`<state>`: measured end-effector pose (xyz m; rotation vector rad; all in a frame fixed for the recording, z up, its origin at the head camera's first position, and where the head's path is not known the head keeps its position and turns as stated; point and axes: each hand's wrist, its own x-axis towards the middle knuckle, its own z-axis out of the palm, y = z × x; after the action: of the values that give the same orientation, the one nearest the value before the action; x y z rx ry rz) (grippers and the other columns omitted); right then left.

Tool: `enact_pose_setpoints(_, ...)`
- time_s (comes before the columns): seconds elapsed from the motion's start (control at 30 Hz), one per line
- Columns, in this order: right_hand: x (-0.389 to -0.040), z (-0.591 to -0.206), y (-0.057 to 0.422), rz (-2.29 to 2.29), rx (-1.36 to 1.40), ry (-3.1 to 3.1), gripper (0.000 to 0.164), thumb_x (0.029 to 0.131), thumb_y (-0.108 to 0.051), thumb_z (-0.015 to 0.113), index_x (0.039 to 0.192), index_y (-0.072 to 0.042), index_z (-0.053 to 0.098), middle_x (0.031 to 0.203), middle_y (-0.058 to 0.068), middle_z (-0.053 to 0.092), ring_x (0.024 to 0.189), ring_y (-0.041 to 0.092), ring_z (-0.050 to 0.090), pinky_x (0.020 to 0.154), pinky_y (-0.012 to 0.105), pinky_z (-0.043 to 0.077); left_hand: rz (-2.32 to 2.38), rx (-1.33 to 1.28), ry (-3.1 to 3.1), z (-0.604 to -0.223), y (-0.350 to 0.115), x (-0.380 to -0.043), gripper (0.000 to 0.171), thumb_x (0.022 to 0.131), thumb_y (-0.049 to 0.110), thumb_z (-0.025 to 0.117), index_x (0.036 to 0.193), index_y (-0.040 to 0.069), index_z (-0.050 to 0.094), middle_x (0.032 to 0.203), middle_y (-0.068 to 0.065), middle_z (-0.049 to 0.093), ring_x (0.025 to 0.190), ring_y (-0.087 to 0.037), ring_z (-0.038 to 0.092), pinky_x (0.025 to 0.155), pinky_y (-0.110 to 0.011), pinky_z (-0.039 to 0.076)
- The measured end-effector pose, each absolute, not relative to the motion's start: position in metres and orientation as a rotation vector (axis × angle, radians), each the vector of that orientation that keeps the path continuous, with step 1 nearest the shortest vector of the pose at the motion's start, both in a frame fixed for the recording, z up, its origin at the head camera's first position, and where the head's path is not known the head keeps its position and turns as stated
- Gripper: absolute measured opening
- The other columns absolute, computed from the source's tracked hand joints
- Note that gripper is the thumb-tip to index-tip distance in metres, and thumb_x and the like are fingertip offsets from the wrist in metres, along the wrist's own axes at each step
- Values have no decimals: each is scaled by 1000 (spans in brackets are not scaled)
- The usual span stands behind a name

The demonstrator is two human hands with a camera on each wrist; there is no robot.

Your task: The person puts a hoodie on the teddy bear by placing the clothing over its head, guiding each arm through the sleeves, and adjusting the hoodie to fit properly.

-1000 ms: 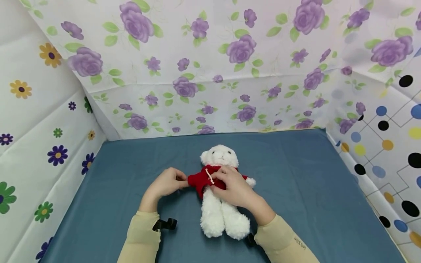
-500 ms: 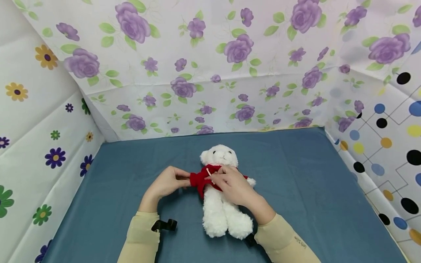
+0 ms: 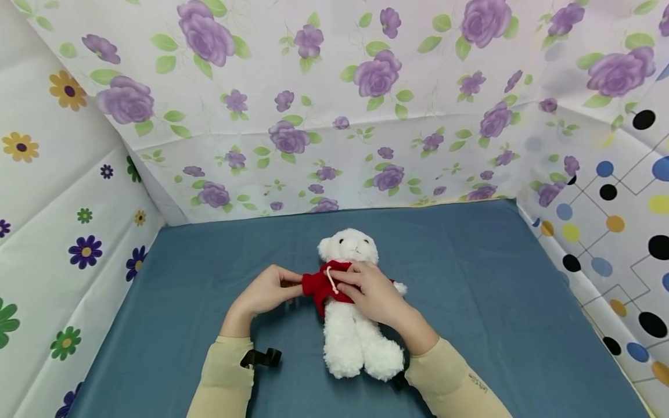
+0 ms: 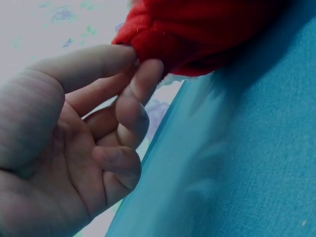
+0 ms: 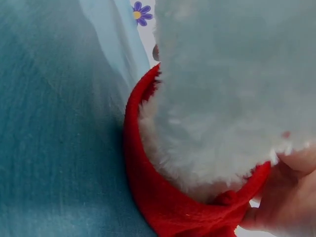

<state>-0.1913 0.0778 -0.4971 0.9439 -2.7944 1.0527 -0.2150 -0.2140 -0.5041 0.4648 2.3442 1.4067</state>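
A white plush bear (image 3: 342,342) in a red drawstring top (image 3: 342,270) lies on its back on the blue cloth, head away from me. My left hand (image 3: 265,292) pinches the cuff of the sleeve on the left; in the left wrist view its thumb and fingertips meet at the red fabric (image 4: 163,42). My right hand (image 3: 378,296) rests across the bear's chest, its fingers fairly straight beside the white drawstring (image 3: 331,280). It covers the right part of the top. In the right wrist view the red hem (image 5: 143,173) circles white fur, with the right hand (image 5: 291,192) at its edge.
The blue cloth (image 3: 470,290) spreads under the bear. A curtain with purple roses (image 3: 334,104) stands at the back, with a flowered sheet (image 3: 68,203) on the left and a dotted one (image 3: 617,244) on the right. Black wrist straps (image 3: 263,357) sit at the sleeves.
The sleeve end and the bear's legs have shifted slightly right. The right fingers covered part of the drawstring half a second ago; now most of it shows again. The left hand has barely moved.
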Motion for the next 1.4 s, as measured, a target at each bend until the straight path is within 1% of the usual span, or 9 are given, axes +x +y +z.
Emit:
enact_pose_setpoints(0.13, -191, -496, 75, 987, 931, -2832, 44, 106, -24, 71, 149, -21, 66, 100, -6, 59, 97, 13, 51, 73, 32, 44, 1429, 466, 2334, -505, -215, -215, 23, 100, 21, 79, 119, 8, 83, 90, -11, 78, 71, -38, 64, 60, -31, 48)
enact_pose_setpoints(0.23, -189, -494, 72, 926, 916, -2844, 44, 104, -25, 74, 148, -20, 67, 98, -5, 58, 95, 13, 50, 72, 32, 44, 1427, 446, 2352, -505, -215, -215, 24, 99, 21, 80, 118, 8, 83, 92, -7, 79, 68, -35, 63, 58, -32, 47)
enact_pose_setpoints(0.33, -187, -493, 69, 840, 912, -2824, 44, 102, -25, 77, 145, -18, 69, 105, -2, 61, 98, 15, 52, 74, 31, 47, 1421, 424, 2368, -504, -215, -215, 24, 99, 24, 80, 118, 9, 83, 91, -5, 79, 66, -34, 61, 56, -31, 44)
enact_pose_setpoints(0.53, -187, -495, 67, 737, 965, -2730, 40, 100, -26, 79, 139, -17, 74, 127, 1, 66, 114, 21, 57, 92, 36, 54, 1411, 415, 2377, -503, -215, -215, 24, 100, 27, 79, 119, 13, 84, 91, -11, 79, 66, -40, 59, 55, -30, 43)
enact_pose_setpoints(0.73, -188, -498, 68, 703, 974, -2705, 38, 100, -26, 79, 137, -18, 75, 134, 1, 68, 121, 23, 57, 103, 42, 51, 1422, 448, 2364, -504, -214, -217, 22, 100, 25, 79, 117, 13, 84, 92, -9, 80, 65, -31, 59, 56, -31, 46)
enact_pose_setpoints(0.87, -187, -499, 67, 714, 956, -2712, 38, 101, -24, 79, 137, -17, 75, 135, 2, 69, 123, 24, 57, 106, 45, 49, 1444, 448, 2369, -505, -213, -217, 22, 98, 22, 81, 116, 9, 84, 90, -6, 80, 63, -27, 58, 56, -32, 46)
enact_pose_setpoints(1.03, -186, -500, 66, 721, 950, -2720, 37, 101, -24, 79, 136, -16, 76, 134, 3, 69, 123, 26, 57, 106, 47, 48, 1421, 410, 2409, -503, -211, -215, 19, 97, 23, 82, 112, 11, 85, 91, -3, 80, 63, -24, 58, 56, -31, 46)
enact_pose_setpoints(1.27, -186, -499, 65, 708, 954, -2746, 36, 102, -25, 77, 136, -17, 76, 132, 2, 69, 123, 26, 56, 106, 48, 47, 1383, 420, 2496, -505, -206, -214, 14, 98, 11, 75, 107, 8, 85, 91, 0, 80, 66, -19, 59, 58, -30, 44)
enact_pose_setpoints(1.4, -185, -497, 65, 722, 964, -2753, 25, 102, -25, 77, 126, -18, 81, 127, 1, 69, 120, 26, 56, 105, 47, 47, 1358, 411, 2554, -507, -203, -214, 14, 98, 7, 73, 105, 4, 85, 89, -2, 79, 68, -19, 62, 61, -30, 50)
